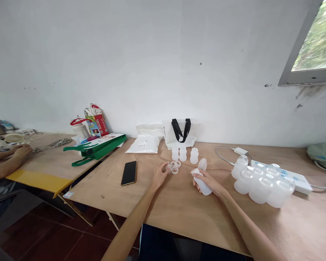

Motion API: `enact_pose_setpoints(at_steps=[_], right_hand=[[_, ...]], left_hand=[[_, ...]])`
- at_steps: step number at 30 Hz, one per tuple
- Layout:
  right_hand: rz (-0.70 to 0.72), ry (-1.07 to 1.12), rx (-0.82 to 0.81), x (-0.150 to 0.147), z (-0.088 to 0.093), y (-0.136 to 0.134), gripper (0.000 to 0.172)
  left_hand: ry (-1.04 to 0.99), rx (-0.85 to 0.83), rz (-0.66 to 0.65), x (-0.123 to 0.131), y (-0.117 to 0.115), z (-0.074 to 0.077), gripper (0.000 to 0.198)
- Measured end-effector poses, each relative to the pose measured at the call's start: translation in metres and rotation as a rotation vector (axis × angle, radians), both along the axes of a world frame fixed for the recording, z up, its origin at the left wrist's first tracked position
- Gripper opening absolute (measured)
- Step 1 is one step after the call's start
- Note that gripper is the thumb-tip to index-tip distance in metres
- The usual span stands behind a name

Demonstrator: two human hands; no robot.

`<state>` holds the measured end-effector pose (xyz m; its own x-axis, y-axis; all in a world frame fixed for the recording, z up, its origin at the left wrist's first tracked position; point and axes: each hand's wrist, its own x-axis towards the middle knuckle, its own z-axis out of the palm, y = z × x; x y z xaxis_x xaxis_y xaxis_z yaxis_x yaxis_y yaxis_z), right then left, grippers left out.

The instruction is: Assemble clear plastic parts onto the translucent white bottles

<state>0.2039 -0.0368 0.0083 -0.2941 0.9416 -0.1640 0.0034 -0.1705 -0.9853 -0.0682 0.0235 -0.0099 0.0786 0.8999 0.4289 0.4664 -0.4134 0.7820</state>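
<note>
My right hand is wrapped around a translucent white plastic bottle, tilted above the wooden table with its narrower end toward the upper left. My left hand rests low over the table, its fingertips closed on a small clear ring-like piece, partly hidden by the fingers. Beside those fingertips lie several translucent rings. A clear domed cap stands just beyond the held bottle. Farther back, near the wall, are 3 small frosted waisted bottles.
A phone lies left of my left hand. Several frosted bottles cluster at right, before a power strip and charger cable. Along the wall are a white bag, a plastic package and a green bag. Another person's hands are far left.
</note>
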Motion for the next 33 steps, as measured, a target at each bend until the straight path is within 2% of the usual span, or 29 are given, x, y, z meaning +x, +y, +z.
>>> enact_pose_setpoints(at_steps=[9,15,25,29,33], right_hand=[[-0.012,-0.007,0.015,0.000,-0.003,0.001,0.044],[-0.022,-0.009,0.003,-0.002,-0.001,0.001,0.047],[-0.018,0.002,0.039,-0.003,-0.007,0.003,0.046],[-0.110,0.003,0.165,-0.019,-0.008,0.002,0.054],[-0.226,-0.087,0.359,-0.036,-0.009,0.000,0.053]], left_hand=[[-0.014,-0.024,-0.018,-0.002,0.000,-0.003,0.024],[-0.018,-0.085,-0.073,-0.004,0.004,-0.010,0.044],[0.026,-0.078,0.062,-0.009,0.017,-0.011,0.040],[0.035,-0.076,0.117,-0.010,0.025,-0.006,0.041],[0.027,-0.036,0.177,-0.009,0.016,0.001,0.056]])
